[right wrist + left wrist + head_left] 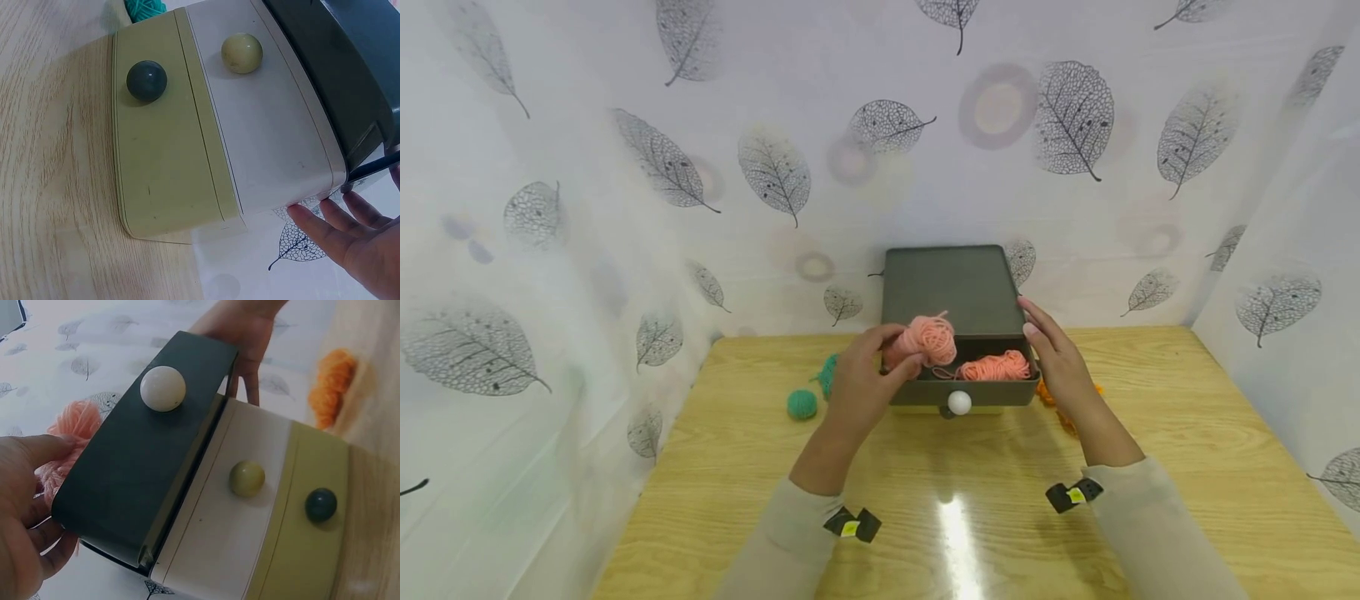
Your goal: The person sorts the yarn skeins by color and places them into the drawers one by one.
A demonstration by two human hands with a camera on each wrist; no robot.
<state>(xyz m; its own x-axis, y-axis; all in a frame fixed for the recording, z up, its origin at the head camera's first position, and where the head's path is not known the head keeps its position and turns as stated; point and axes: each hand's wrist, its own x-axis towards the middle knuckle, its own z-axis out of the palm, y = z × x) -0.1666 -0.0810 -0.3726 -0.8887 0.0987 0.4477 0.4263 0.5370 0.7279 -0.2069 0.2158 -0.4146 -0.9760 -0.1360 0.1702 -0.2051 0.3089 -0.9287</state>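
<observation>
My left hand (859, 385) pinches a bundle of pink yarn (931, 340) between thumb and fingers, over the left part of the pulled-out top drawer (917, 393). Inside that drawer, towards the right, lies another wound skein of pink yarn (996, 367). The drawer is dark green with a white round knob (163, 389). It belongs to a small chest (951, 287) whose lower drawers are white and olive. My right hand (1066, 367) rests along the chest's right side, its fingers extended near the drawer's edge (369, 165).
Left of the chest lie a green yarn ball (802, 404) and more green yarn (827, 375), partly behind my left hand. Orange yarn (332, 387) lies to the right. Leaf-patterned sheeting (775, 275) surrounds the wooden table (722, 500) at the back and sides.
</observation>
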